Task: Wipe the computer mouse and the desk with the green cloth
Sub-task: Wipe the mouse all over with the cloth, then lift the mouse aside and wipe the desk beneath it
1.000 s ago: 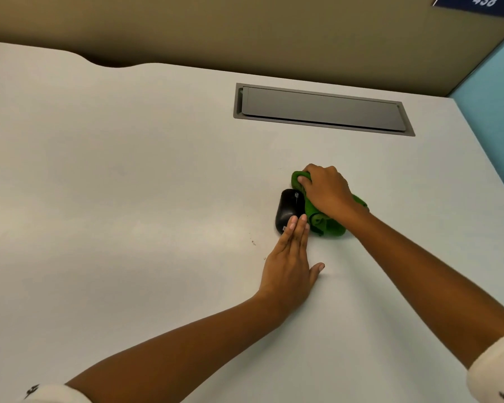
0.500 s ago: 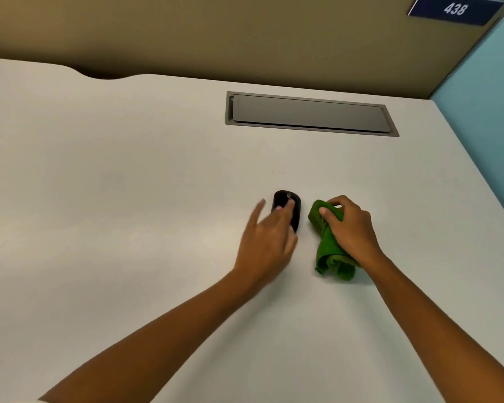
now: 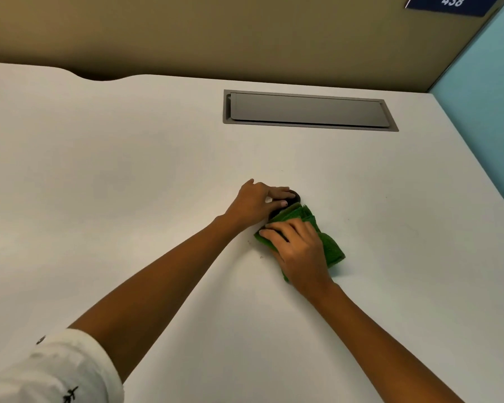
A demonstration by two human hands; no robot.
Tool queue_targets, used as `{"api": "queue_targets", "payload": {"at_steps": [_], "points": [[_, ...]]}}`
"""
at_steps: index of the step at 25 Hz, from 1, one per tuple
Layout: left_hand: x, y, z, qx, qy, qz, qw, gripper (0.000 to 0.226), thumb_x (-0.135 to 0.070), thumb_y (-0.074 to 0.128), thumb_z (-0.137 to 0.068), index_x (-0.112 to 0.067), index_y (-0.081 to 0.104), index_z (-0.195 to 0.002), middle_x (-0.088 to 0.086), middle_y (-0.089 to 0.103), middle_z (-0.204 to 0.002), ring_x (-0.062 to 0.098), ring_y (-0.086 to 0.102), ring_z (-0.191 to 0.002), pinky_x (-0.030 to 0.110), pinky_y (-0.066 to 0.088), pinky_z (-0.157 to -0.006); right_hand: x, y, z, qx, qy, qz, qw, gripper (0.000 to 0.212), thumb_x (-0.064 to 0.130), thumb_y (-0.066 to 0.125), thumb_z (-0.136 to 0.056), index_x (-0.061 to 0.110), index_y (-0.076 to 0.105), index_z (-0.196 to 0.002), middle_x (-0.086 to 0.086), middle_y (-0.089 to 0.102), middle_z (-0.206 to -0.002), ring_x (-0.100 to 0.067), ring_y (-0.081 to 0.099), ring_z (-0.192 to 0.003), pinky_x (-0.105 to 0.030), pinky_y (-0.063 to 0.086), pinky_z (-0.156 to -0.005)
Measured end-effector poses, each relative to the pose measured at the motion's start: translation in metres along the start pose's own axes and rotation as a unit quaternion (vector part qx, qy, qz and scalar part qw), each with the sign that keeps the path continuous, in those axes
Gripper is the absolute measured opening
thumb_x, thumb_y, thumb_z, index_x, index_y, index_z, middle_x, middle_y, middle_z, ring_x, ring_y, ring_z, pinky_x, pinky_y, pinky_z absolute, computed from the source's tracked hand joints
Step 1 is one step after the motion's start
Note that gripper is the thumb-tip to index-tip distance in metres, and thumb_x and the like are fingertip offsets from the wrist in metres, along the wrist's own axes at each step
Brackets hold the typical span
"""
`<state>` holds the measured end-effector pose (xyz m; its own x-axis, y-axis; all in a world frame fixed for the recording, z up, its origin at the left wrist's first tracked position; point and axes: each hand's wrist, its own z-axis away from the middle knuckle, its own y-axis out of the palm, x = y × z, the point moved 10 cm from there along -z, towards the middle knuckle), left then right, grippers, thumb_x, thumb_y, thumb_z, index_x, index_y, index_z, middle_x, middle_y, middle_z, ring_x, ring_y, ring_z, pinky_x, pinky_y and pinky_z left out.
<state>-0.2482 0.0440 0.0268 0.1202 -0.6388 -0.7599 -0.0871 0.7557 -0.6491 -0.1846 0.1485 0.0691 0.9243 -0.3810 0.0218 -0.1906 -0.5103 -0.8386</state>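
The black computer mouse (image 3: 295,196) lies on the white desk (image 3: 128,175), mostly hidden; only a dark sliver shows past my fingers. My left hand (image 3: 256,200) grips the mouse from the left, thumb and fingers wrapped over it. The green cloth (image 3: 328,242) lies bunched on the desk just right of and in front of the mouse, its far edge touching the mouse. My right hand (image 3: 298,251) presses down on the cloth, fingers spread over its left part.
A grey cable-tray lid (image 3: 309,110) is set into the desk behind the hands. A tan partition (image 3: 245,33) bounds the back and a light blue wall (image 3: 483,91) the right. A blue sign reading 438 (image 3: 448,2) hangs top right.
My left hand has closed over the mouse, which it only touched before. My right hand has brought the cloth left against the mouse and now lies flat on it.
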Motion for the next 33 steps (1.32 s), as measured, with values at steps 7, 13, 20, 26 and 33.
{"api": "queue_targets", "payload": {"at_steps": [7,13,20,26,33], "points": [[0.006,0.003,-0.006,0.01,0.01,-0.061,0.998,0.033,-0.029,0.056,-0.097,-0.029,0.06,-0.129,-0.003,0.056,-0.14,0.018,0.04,-0.139,0.05,-0.013,-0.116,-0.011,0.013,0.013,0.084,-0.022,-0.04,0.995,0.017,0.028,0.063,-0.088,0.015,0.072,-0.093,0.0,0.074,-0.085,-0.021,0.062,-0.075,-0.032,0.052,-0.066],[0.002,-0.001,-0.004,-0.006,0.005,-0.082,0.997,0.033,-0.031,0.055,-0.097,-0.033,0.059,-0.129,-0.007,0.056,-0.139,0.017,0.041,-0.139,0.052,-0.013,-0.116,-0.058,0.007,0.029,0.129,0.132,-0.072,0.98,0.024,0.027,0.07,-0.082,0.013,0.071,-0.101,-0.005,0.074,-0.091,-0.022,0.063,-0.082,-0.032,0.052,-0.073],[-0.005,-0.023,0.033,-0.214,-0.078,-0.019,0.974,0.032,-0.04,0.054,-0.095,-0.027,0.068,-0.121,-0.003,0.074,-0.111,0.013,0.066,-0.106,0.035,0.002,-0.121,-0.13,-0.027,0.056,-0.075,0.444,-0.194,0.872,0.031,0.027,0.059,-0.091,0.019,0.054,-0.121,-0.003,0.058,-0.121,-0.025,0.054,-0.111,-0.038,0.047,-0.092],[-0.021,0.009,0.042,-0.201,-0.108,-0.135,0.964,0.061,-0.045,0.07,-0.081,-0.017,0.054,-0.133,0.008,0.047,-0.138,0.027,0.058,-0.106,0.034,0.051,-0.077,-0.115,0.019,0.07,0.16,0.352,0.03,0.922,0.053,0.038,0.041,-0.096,0.021,0.03,-0.145,-0.005,0.025,-0.157,-0.027,0.017,-0.146,-0.052,0.016,-0.118],[-0.016,0.018,0.029,-0.153,-0.18,-0.163,0.958,0.073,-0.037,0.067,-0.081,-0.015,0.035,-0.142,0.015,0.052,-0.12,0.03,0.052,-0.1,0.031,0.041,-0.071,-0.145,0.045,0.051,0.181,0.376,0.019,0.909,0.05,0.041,0.032,-0.098,0.033,0.023,-0.147,-0.001,0.022,-0.158,-0.029,0.013,-0.147,-0.052,0.019,-0.117]]}}
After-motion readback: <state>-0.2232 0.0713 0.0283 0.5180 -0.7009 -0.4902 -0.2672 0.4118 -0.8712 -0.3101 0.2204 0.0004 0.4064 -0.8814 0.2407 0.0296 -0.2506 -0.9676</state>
